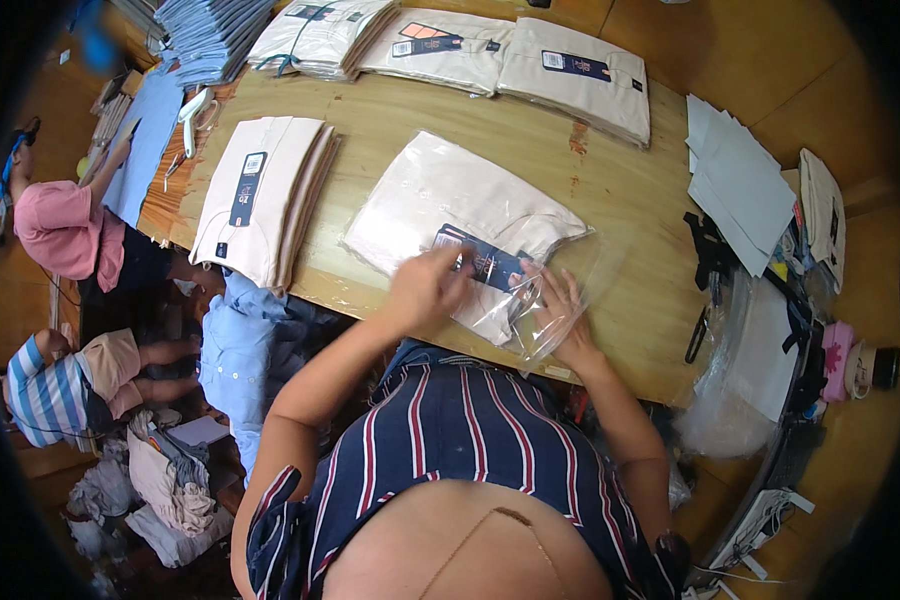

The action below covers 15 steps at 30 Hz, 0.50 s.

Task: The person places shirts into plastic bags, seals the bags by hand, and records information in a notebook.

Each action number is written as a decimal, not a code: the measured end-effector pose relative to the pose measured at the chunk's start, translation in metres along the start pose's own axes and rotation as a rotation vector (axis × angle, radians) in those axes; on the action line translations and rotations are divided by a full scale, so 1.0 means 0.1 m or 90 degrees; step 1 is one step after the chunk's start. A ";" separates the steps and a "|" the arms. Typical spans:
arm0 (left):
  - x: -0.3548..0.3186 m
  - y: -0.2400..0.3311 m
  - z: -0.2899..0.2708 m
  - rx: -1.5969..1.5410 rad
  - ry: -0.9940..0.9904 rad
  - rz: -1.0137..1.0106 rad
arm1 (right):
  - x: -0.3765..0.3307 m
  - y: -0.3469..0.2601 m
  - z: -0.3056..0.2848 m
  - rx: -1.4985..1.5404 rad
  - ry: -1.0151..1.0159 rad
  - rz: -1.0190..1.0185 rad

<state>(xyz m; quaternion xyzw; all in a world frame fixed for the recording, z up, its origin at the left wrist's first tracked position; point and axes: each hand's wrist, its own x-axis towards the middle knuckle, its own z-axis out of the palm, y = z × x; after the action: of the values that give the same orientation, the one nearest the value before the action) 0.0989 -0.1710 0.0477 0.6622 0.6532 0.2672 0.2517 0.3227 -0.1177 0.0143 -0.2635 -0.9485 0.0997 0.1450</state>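
A folded cream shirt (440, 200) with a dark blue tag lies inside a clear plastic bag (580, 285) on the wooden table (630, 180). My left hand (425, 288) presses on the shirt's near edge by the tag, fingers bent. My right hand (560, 315) pinches the open flap of the clear bag at the near right corner. Both hands are at the table's front edge.
A stack of folded cream shirts (260, 195) sits to the left; more bagged stacks (570, 75) line the far edge. White sheets (740, 180) and loose clear bags (740, 380) lie at right. Two people (65, 225) sit on the floor at left among clothes.
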 end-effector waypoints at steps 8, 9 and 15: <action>0.26 -0.60 -0.01 0.330 0.069 0.026 | -0.21 0.14 0.12 -0.023 0.037 0.021; 0.26 -0.61 -0.01 0.323 0.069 0.025 | -0.18 0.16 0.11 -0.019 0.034 0.012; 0.26 -0.58 -0.06 0.268 0.045 0.019 | 0.10 0.12 0.06 -0.048 -0.078 -0.022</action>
<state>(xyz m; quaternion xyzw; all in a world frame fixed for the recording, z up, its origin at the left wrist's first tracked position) 0.0523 -0.1439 0.0132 0.6997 0.6935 0.1515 0.0805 0.3180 -0.1026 0.0076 -0.2457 -0.9631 0.0771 0.0782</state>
